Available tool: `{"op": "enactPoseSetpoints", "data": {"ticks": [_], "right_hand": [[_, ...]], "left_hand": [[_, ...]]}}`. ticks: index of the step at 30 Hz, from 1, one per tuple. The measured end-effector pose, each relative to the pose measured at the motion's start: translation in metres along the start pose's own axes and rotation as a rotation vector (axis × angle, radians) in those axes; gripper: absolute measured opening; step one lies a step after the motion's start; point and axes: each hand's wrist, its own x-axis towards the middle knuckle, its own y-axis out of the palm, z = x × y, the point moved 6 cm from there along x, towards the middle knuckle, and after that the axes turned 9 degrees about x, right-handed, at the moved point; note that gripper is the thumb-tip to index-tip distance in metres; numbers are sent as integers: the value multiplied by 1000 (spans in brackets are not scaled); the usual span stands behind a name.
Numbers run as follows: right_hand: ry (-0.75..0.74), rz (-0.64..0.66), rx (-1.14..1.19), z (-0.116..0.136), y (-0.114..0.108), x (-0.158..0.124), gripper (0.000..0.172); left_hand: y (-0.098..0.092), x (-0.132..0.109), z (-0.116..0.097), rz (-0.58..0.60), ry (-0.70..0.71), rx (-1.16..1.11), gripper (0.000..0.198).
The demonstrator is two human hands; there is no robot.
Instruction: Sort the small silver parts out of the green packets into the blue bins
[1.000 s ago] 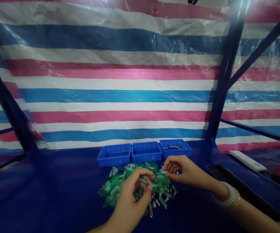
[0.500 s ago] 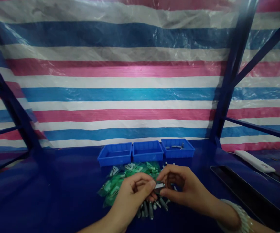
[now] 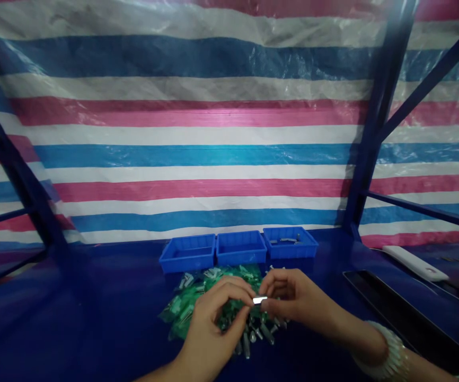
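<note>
A small, shiny, bar-shaped metal piece (image 3: pixel 259 300) is between my hands, above a pile of parts. My left hand (image 3: pixel 217 323) pinches its left end with thumb and forefinger, while my right hand (image 3: pixel 293 297) grips the right end, thumb below and fingers above. My fingertips cover both ends of the piece. Below lie loose metal parts (image 3: pixel 267 333), some long and dark grey, some small and silver. Green and clear plastic packets (image 3: pixel 182 310) with metal pieces inside spread out behind and left of my left hand.
Three blue bins stand in a row at the back: a left bin (image 3: pixel 166 263), a middle bin (image 3: pixel 241 258) and a right bin (image 3: pixel 311 251) with a few metal pieces in it. At the right are a black flat device (image 3: pixel 396 313) and a white oblong device (image 3: pixel 414 262).
The metal piece has turned, and its bright face now catches the light. My left hand has opened its curled fingers into a fingertip pinch on the left end.
</note>
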Motion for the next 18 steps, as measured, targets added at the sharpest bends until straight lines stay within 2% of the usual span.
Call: {"op": "enactPoseSetpoints", "data": {"ticks": [3,5,7,10,13,15,16,18], "right_hand": [[-149,-146,-285,14,-37,12,13],[-214,-297,-499,24,-69,23,12],[-224,-398,-569,28,-97,32,13],[-223,-473,-669,28,-115,36,21],[-235,-444,-746,23,-96,21,27],[-226,-354,-772,16,-70,3,15],[-202,-265,-807,11,-53,-5,8],[-177,-179,-839,4,-27,-24,9]], "left_hand": [[-4,-1,2,-38,20,60,20],[-6,0,5,-53,-3,73,18],[-7,1,9,-61,-34,69,17],[-7,2,13,-74,-64,51,16],[-7,1,15,-81,-79,44,15],[-7,-1,14,-84,-83,45,15],[-7,-1,14,-86,-83,46,15],[-7,-3,14,-89,-80,46,16]]}}
